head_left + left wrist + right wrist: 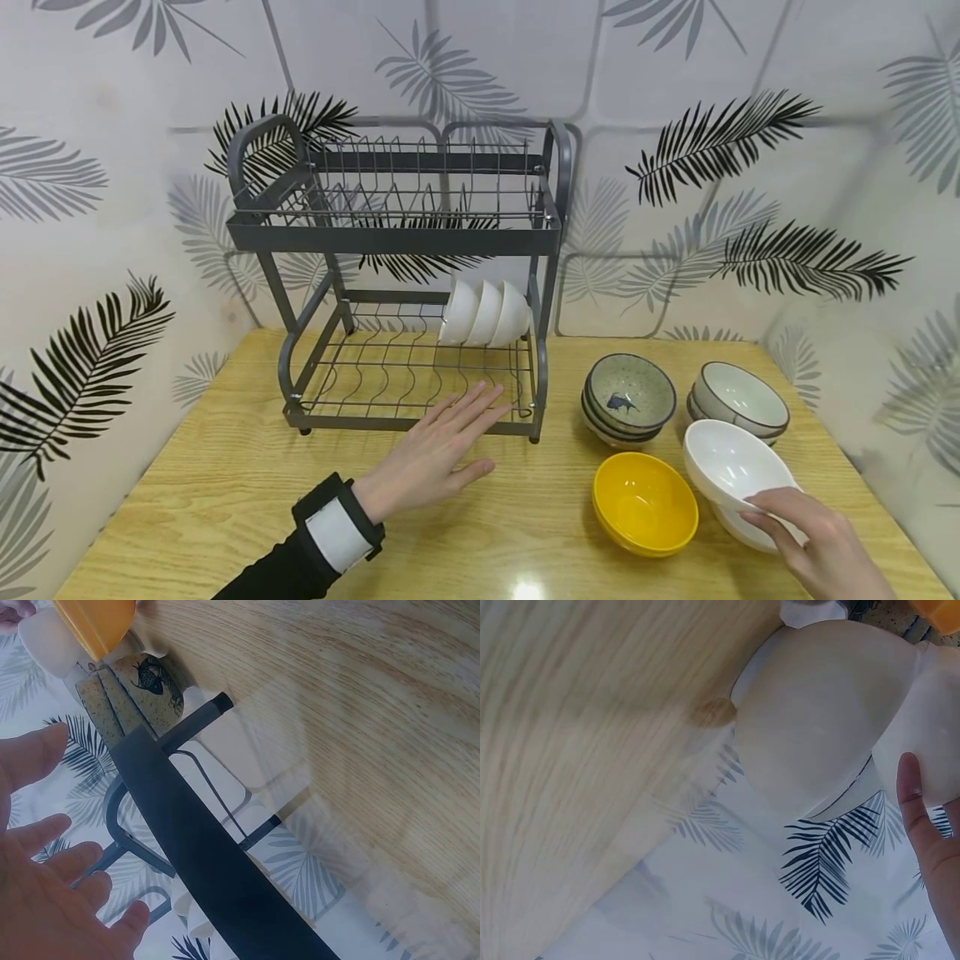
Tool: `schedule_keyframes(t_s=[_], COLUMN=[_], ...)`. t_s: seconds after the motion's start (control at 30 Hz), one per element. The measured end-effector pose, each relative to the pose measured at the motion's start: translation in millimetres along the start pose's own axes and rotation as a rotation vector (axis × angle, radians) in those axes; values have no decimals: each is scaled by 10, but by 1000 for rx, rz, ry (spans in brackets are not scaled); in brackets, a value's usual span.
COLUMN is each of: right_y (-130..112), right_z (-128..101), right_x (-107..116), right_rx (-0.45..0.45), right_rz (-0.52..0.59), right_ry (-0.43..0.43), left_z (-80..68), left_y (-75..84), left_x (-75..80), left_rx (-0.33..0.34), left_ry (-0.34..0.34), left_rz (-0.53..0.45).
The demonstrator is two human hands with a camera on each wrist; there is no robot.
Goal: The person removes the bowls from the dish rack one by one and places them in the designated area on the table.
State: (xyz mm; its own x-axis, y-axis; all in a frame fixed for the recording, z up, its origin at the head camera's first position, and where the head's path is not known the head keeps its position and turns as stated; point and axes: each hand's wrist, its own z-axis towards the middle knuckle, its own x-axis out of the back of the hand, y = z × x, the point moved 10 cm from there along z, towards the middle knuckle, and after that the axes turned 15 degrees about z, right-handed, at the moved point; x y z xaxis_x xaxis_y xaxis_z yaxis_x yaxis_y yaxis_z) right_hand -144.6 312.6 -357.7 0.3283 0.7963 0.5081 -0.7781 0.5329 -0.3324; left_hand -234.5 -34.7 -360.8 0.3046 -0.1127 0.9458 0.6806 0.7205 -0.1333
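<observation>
My left hand is held flat with its fingers straight, just in front of the lower tier of a grey two-tier dish rack, fingertips over its front rail. The left wrist view shows the left hand beside the rack's dark bar. My right hand grips the near rim of a white bowl, which is tilted on top of another white bowl at the table's right front. In the right wrist view a fingertip lies against the white bowl's underside.
Three white bowls stand on edge in the rack's lower tier. A yellow bowl, a stack of speckled bowls and grey-rimmed bowls sit right of the rack on the wooden table. Leaf-patterned walls close in behind and beside.
</observation>
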Motion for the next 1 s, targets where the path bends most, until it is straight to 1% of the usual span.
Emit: schedule_keyframes(t_s=[0.27, 0.33, 0.47, 0.77, 1.0], right_y=[-9, -11, -5, 17, 23], right_z=[29, 33, 36, 25, 21], right_x=[-49, -56, -64, -48, -30], right_rx=[-9, -9, -11, -8, 5], right_rz=[11, -11, -7, 29, 31], right_ry=[-18, -27, -30, -9, 8], left_z=[-1, -1, -2, -7, -8], left_y=[-3, -4, -10, -17, -18], left_x=[-7, -8, -2, 9, -7], left_rx=[1, 3, 7, 9, 10], left_ry=[-5, -6, -1, -5, -15], left_rz=[-10, -12, -12, -27, -36])
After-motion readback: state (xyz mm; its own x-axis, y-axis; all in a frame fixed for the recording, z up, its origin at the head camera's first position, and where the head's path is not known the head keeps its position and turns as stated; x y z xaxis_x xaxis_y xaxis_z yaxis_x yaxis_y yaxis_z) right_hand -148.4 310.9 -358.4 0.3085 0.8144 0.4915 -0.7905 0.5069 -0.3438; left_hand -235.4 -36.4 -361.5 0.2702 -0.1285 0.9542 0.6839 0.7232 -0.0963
